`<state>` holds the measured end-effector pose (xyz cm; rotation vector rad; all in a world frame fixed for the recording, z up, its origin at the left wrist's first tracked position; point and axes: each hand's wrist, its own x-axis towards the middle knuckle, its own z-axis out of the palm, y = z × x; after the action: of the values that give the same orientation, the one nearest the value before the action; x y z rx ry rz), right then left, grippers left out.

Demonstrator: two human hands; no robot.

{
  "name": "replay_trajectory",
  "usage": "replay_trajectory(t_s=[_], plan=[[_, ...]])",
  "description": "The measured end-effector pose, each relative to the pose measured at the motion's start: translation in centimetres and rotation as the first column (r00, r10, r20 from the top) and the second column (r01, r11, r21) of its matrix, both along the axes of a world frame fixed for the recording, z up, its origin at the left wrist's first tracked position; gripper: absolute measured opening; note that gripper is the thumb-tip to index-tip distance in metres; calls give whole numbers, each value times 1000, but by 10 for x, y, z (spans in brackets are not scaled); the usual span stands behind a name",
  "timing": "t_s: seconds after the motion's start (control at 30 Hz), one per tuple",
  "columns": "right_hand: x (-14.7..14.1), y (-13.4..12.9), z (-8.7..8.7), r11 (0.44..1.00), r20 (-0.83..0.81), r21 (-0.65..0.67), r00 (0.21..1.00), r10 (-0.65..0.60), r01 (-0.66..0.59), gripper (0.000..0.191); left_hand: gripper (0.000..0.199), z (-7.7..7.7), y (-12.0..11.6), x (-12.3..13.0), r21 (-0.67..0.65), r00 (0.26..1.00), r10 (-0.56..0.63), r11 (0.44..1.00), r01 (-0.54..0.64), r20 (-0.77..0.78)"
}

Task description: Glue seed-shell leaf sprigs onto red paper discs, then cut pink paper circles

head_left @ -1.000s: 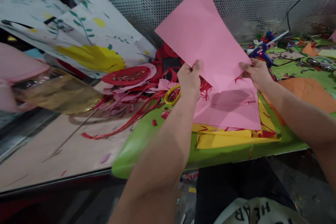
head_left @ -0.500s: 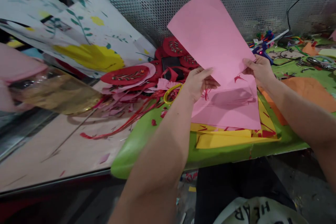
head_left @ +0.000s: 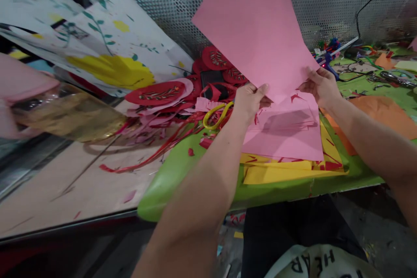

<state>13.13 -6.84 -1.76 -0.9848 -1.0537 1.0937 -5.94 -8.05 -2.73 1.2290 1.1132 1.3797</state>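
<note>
A large sheet of pink paper [head_left: 252,30] is held up over the table, tilted, its top running out of view. My left hand [head_left: 250,97] pinches its lower left edge between thumb and fingers. At the lower right edge, my right hand [head_left: 321,84] grips the same sheet. Below both hands lie more pink paper sheets [head_left: 283,143] with red scraps on them, on top of yellow paper [head_left: 276,173]. Yellow-handled scissors [head_left: 213,119] rest just left of my left wrist, partly covered by it.
Red oval pieces with leaf patterns [head_left: 159,93] and pink scraps pile up at the left. A blue glue gun [head_left: 329,65] with a red light stands behind my right hand. Orange paper [head_left: 384,117] lies on the green table cover [head_left: 172,182]. A floral bag [head_left: 130,43] leans against the perforated metal panel.
The pink sheet now stands more upright and looks larger, its top moved up out of view. My left hand has shifted slightly right, uncovering more of the scissors' yellow handles.
</note>
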Motion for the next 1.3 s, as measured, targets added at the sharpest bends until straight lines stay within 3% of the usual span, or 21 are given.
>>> replay_trajectory(t_s=[0.13,0.27,0.43,0.8,1.1,1.3], plan=[[-15,-15,-5,969,34,-131,976,214,-208,47,34,-7,-1,10,68,999,50,996,-51,9],[-32,-31,-7,894,105,-244,906,411,-377,43,37,-15,1,13,146,996,83,986,-79,-17],[-35,-34,-8,910,120,-218,916,383,-352,35,42,-16,0,13,186,991,118,977,-105,-61],[-35,-33,-5,907,92,-214,917,387,-362,35,40,-9,-5,20,40,994,77,996,-80,74],[-37,-33,-10,905,15,-239,931,366,-352,18,36,-22,-2,21,219,964,242,952,-214,-111],[-37,-32,-7,894,7,-249,923,385,-371,21,43,-12,-10,27,48,989,122,991,-126,85]])
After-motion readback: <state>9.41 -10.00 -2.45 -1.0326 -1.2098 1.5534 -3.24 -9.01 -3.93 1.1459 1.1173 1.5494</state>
